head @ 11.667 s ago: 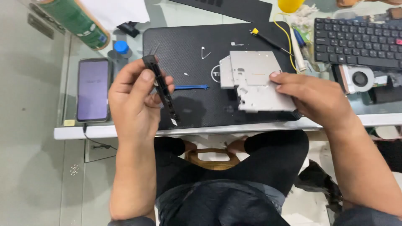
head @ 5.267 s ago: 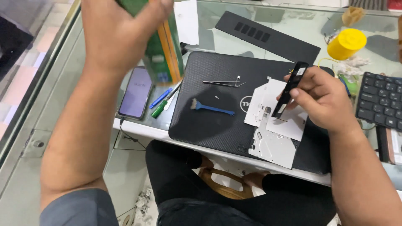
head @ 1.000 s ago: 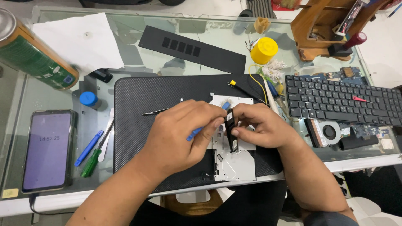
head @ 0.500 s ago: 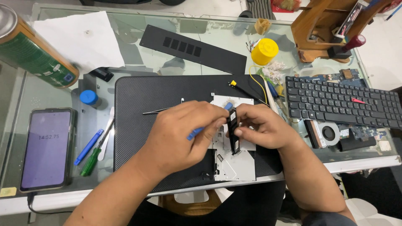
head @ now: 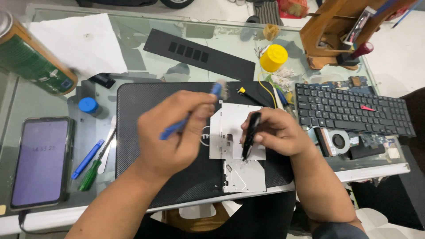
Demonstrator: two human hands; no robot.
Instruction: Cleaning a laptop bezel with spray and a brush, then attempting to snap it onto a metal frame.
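Blue brush (head: pixel 190 118) is gripped in left hand (head: pixel 170 132), black tool (head: pixel 250 135) in right hand (head: pixel 276 132), both held over silver drive (head: pixel 232 146)

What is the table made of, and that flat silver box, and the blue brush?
The table looks like clear glass: you can see the floor through it. The flat silver box seems thin, dull grey sheet metal with stamped holes. The blue brush in the left hand looks like smooth plastic, though it is blurred.
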